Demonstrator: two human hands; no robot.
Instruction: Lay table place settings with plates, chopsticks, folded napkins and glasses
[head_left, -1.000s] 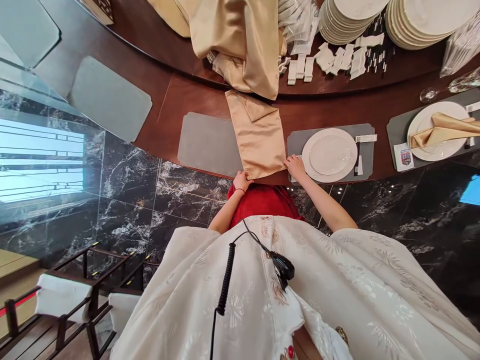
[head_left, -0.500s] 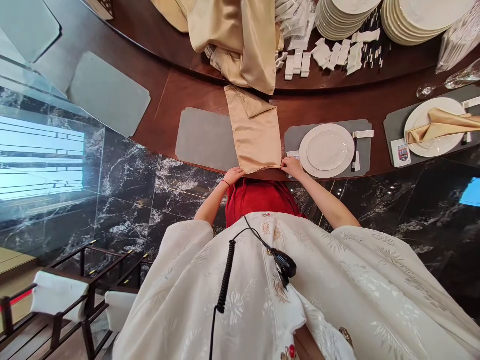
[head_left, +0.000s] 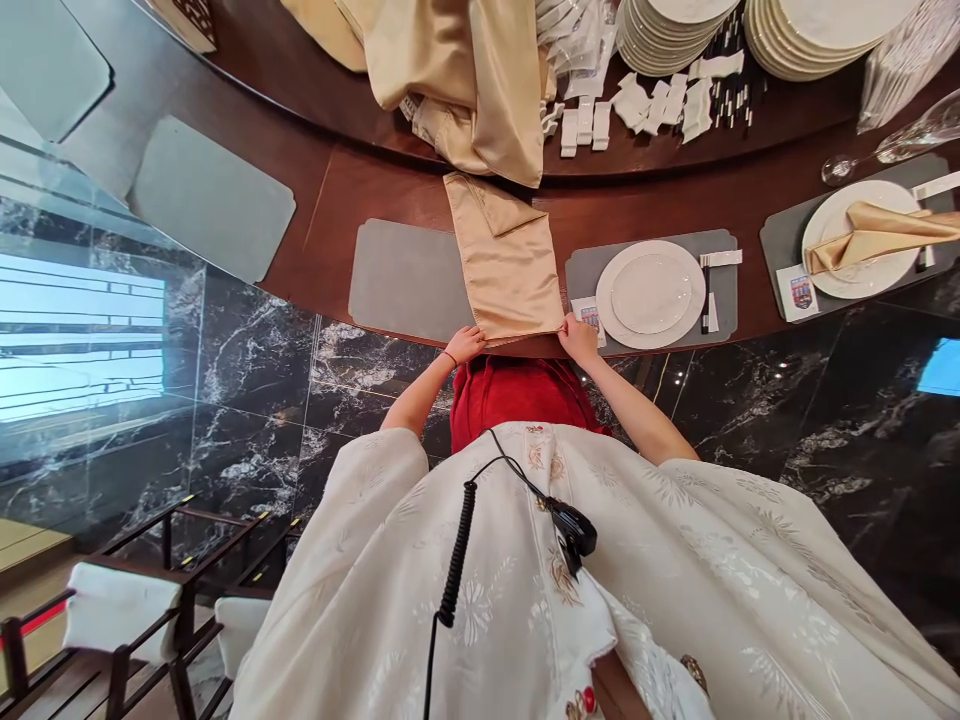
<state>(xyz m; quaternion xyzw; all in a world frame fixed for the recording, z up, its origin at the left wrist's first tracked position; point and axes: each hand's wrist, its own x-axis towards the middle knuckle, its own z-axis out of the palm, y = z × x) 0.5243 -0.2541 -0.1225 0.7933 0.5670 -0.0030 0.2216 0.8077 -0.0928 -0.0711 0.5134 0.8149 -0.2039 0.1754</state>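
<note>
A gold satin napkin (head_left: 514, 275) lies flat at the table's near edge, with a corner folded over at its far end. It overlaps the right part of a grey placemat (head_left: 405, 275). My left hand (head_left: 466, 344) pinches the napkin's near left corner. At the near right corner, my right hand (head_left: 579, 338) grips the cloth between thumb and fingers. Just right of that hand, a small white plate (head_left: 651, 293) rests on a larger plate on another placemat (head_left: 724, 310), beside a printed card (head_left: 587, 314) and chopsticks (head_left: 705, 295).
On the raised centre lie a heap of gold cloth (head_left: 435, 60), white chopstick rests (head_left: 585, 125) and plate stacks (head_left: 667, 45). A glass (head_left: 840, 170) lies near the right setting, which holds a folded gold napkin (head_left: 862, 235). Chairs (head_left: 124, 610) stand behind at lower left.
Both hands still hold the napkin's near corners. The right hand's fingers have turned slightly upward, and the left hand sits slightly higher. The view has shifted a little.
</note>
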